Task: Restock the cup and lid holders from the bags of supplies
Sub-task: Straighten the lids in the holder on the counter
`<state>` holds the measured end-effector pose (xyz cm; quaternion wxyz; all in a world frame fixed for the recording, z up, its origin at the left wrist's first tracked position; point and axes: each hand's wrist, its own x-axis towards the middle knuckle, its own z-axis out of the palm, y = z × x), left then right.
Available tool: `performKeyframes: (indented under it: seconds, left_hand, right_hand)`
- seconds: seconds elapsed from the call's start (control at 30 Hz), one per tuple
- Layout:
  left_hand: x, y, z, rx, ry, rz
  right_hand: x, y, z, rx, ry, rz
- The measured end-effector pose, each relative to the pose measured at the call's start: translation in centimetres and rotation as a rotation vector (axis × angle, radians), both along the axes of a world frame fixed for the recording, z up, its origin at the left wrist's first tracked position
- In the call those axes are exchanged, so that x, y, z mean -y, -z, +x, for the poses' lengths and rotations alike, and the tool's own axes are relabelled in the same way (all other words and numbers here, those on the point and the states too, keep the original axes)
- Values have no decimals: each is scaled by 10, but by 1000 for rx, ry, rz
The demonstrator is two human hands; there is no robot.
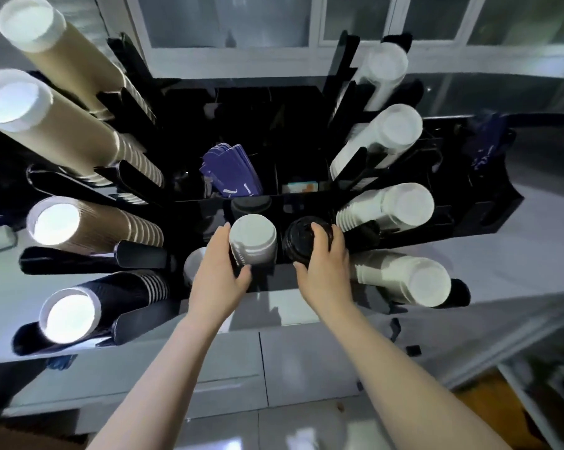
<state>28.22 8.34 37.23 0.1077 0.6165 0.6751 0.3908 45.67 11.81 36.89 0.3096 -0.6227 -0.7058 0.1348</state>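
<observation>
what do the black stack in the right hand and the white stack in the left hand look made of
Black round lid stack under the right hand: likely moulded plastic, with a glossy sheen and raised rings. White cup stack in the left hand grip: probably paper, with a matte surface and thin stacked rims; a coating cannot be told.

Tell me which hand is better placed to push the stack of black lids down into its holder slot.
The right hand. It already grips the stack of black lids from above, over the black holder. The left hand is occupied holding the stack of white lids.
</observation>
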Motion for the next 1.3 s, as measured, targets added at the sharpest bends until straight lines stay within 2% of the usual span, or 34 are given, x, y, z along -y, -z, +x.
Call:
performKeyframes:
  seconds: [0.17, 0.4, 0.53, 0.7, 0.87, 1.0, 1.07, 1.2, 1.3]
  left_hand:
    - [-11, 13, -12, 11, 43, -74]
    - [-22, 20, -25, -36, 116, -142]
    - [-23, 24, -25, -22, 148, -175]
    - [-23, 24, -24, -28, 148, -171]
    - [-20, 23, -25, -27, 168, -193]
    - [-15, 22, -25, -23, 184, -172]
    - [-10, 21, -24, -24, 175, -141]
    - [2, 21, -26, -49, 122, -90]
    - [11, 18, -30, -88, 73, -140]
  right_hand:
    - [-25, 16, -2, 203, 18, -57]
    - [-50, 32, -9, 557, 2, 32]
    - [-55, 45, -4, 786, -42, -41]
    - [-57, 44, -3, 887, -82, -81]
    - [-53, 34, -3, 818, -155, -132]
    - [-43, 28, -5, 659, -148, -91]
    - [-37, 24, -9, 502, -146, -47]
    - [-30, 6, -27, 39, -247, 73]
    - [-33, -6, -47, 11, -351, 51]
